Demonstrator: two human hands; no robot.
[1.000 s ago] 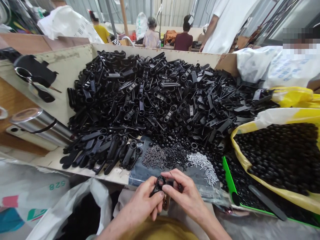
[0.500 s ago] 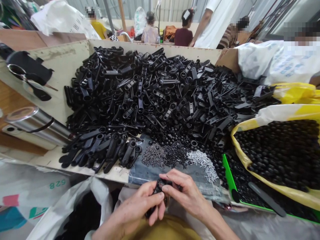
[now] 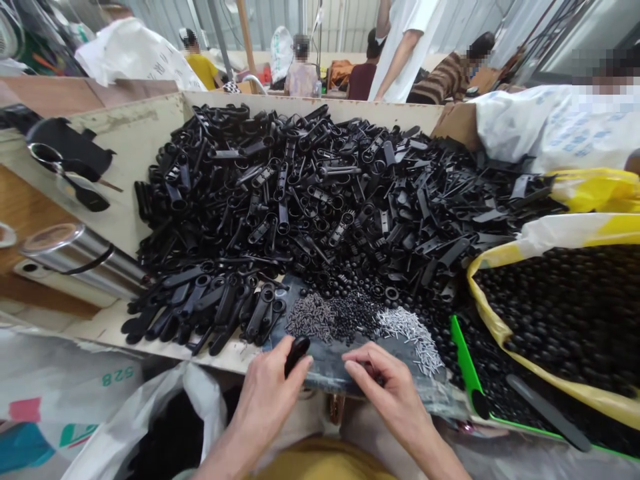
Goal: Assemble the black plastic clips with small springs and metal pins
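Note:
My left hand grips a black plastic handle part at the near edge of the work table, its rounded end sticking up past my fingers. My right hand hovers just to the right, fingers curled and pinched over a small dark piece that I cannot make out. Right ahead of both hands lie small heaps of dark screws, tiny black bits and shiny silver pins. Behind them rises a large pile of black plastic parts.
A yellow bag of black round pieces sits at the right above a green tray. A steel cylinder lies at the left. A white bag hangs open below the table edge. Several people are at the back.
My hands have come apart: the left one now holds the black part alone and has lifted toward the table edge, while the right one has shifted rightward.

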